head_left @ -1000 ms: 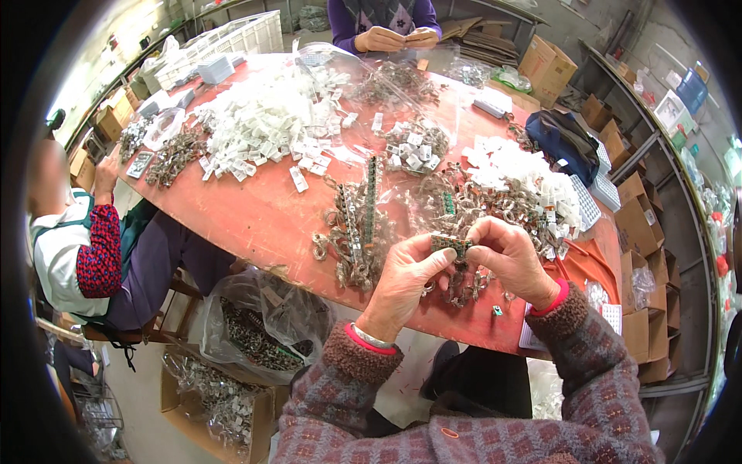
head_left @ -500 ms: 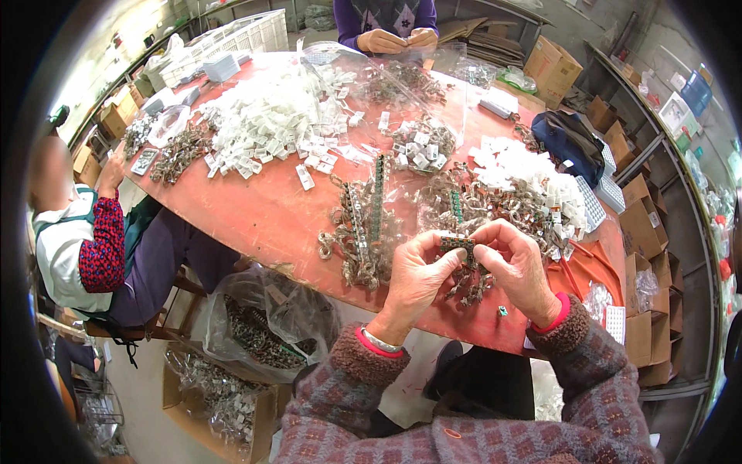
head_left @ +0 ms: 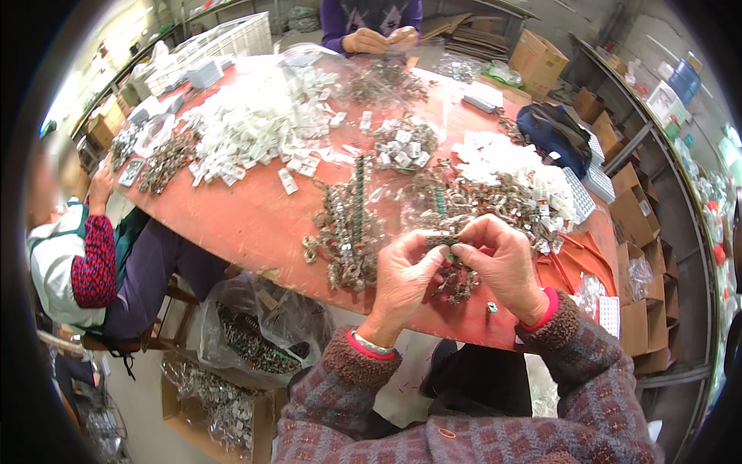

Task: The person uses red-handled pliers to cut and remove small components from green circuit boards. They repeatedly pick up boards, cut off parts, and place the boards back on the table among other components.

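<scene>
My left hand (head_left: 402,278) and my right hand (head_left: 502,267) meet over the near edge of a round red table (head_left: 255,224). Both pinch a small metal-and-green part (head_left: 442,240) between their fingertips. Just left of my left hand lies a pile of metal parts (head_left: 344,232) with a green strip (head_left: 359,193) standing among them. Under and behind my right hand spreads a heap of metal clips (head_left: 479,197). A tiny green piece (head_left: 490,308) lies on the table near my right wrist.
White plastic pieces (head_left: 247,127) cover the far left of the table, more white pieces (head_left: 518,166) the right. One person (head_left: 85,255) sits at left, another (head_left: 371,23) across. A clear bag of parts (head_left: 251,332) and a cardboard box (head_left: 212,406) stand below the table. Cardboard boxes (head_left: 638,224) line the right.
My hands have stayed together over the table edge, shifting slightly as the fingers work the small part. The person at left keeps an arm on the table.
</scene>
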A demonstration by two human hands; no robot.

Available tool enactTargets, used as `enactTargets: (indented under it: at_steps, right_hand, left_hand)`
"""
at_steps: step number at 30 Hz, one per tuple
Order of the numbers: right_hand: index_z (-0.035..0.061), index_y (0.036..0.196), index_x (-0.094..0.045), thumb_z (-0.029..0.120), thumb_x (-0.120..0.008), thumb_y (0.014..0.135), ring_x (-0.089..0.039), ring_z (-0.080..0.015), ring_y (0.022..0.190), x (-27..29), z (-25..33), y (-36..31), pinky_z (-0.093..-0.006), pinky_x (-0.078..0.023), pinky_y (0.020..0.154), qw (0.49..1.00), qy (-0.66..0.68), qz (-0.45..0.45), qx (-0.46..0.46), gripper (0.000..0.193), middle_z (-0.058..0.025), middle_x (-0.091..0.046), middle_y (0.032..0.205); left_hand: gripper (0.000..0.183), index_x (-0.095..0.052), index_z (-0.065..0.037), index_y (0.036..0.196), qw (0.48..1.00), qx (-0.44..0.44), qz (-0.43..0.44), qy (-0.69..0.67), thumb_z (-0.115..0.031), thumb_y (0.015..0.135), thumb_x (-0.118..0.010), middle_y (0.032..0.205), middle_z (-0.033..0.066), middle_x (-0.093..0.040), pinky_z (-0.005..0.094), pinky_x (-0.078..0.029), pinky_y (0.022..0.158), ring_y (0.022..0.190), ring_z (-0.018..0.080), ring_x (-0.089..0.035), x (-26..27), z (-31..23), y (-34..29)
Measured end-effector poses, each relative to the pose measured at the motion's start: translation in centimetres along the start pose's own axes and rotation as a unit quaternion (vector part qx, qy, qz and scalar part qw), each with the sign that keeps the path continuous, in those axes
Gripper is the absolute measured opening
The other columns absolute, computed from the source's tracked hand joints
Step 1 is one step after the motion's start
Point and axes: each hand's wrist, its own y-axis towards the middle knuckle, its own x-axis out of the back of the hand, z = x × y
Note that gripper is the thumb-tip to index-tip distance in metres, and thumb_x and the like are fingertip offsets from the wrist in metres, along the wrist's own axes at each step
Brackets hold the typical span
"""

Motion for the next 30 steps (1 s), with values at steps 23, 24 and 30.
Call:
enactTargets:
  at_steps: [23, 24, 30]
  right_hand:
    - [0.0027, 0.096, -0.06, 0.01, -0.066, 0.093, -0.054, -0.003, 0.065, 2.3, -0.5, 1.4, -0.0192, -0.046, 0.058, 0.995, 0.052, 0.084, -0.033, 0.01, 0.0027, -0.06, 0.077]
    - [0.0026, 0.096, -0.061, 0.008, -0.067, 0.092, -0.053, -0.003, 0.065, 2.2, -0.3, 1.2, -0.0191, -0.046, 0.058, 0.998, 0.034, 0.044, -0.037, 0.01, 0.0031, -0.06, 0.077]
    - [0.0036, 0.1, -0.062, 0.004, -0.07, 0.087, -0.053, -0.0029, 0.066, 0.6, -0.1, 0.3, -0.0195, -0.047, 0.059, 0.993, -0.092, -0.018, 0.076, 0.016, 0.0017, -0.06, 0.078]
  left_hand:
    - [0.019, -0.066, 0.001, 0.11, 0.996, 0.034, 0.068, -0.044, -0.011, 0.095, -0.062, 0.093, 0.0065, -0.071, 0.0203, -0.052, 0.063, 0.077, 0.0089, -0.065, 0.1, -1.4, 0.0]
    - [0.019, -0.066, 0.001, 0.11, 0.997, 0.027, 0.063, -0.039, -0.011, 0.096, -0.062, 0.093, 0.0068, -0.071, 0.0203, -0.051, 0.061, 0.075, 0.0089, -0.065, 0.1, -1.4, 0.1]
    - [0.016, -0.067, 0.001, 0.107, 0.999, 0.04, 0.028, -0.012, -0.002, 0.094, -0.058, 0.095, 0.006, -0.071, 0.0208, -0.052, 0.058, 0.075, 0.009, -0.066, 0.3, -1.3, 0.0]
